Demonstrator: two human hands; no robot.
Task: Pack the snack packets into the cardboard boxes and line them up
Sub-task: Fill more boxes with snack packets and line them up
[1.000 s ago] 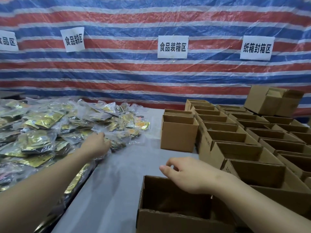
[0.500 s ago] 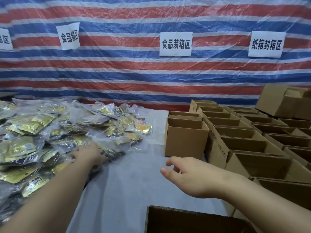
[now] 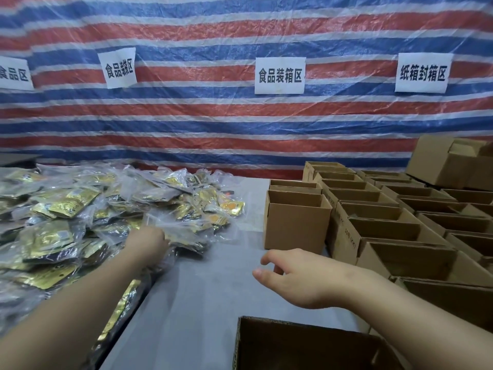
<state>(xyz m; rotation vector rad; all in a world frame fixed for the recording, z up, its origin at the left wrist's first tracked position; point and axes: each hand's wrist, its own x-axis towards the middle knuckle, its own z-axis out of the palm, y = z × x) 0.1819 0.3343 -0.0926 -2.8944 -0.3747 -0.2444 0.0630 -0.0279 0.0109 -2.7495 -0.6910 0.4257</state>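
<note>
**Cardboard boxes open, one hand at the packet heap**

Cardboard forms the nearest item: an open box (image 3: 306,345) at the bottom edge, its inside dark and its contents not discernible. Just beyond it, the right hand (image 3: 301,281) hovers palm-down above the grey table (image 3: 192,303), fingers loosely curled and slightly apart, holding nothing. The left arm reaches forward and to the left; the left hand (image 3: 146,243) rests at the near edge of the heap of snack packets (image 3: 80,217). Its fingers are tucked among clear wrappers, so whether they pinch a packet cannot be told. The packets, gold and dark inside clear plastic, lie piled across the left side of the table. To the right, rows of open boxes (image 3: 400,217) stand close together, flaps up; those whose insides show appear empty. One box (image 3: 296,222) stands slightly apart, nearest the heap. Farther back right, a larger carton (image 3: 450,161) sits on top of the rows. Behind hangs a striped tarpaulin (image 3: 240,124) bearing four paper signs (image 3: 280,75).
</note>
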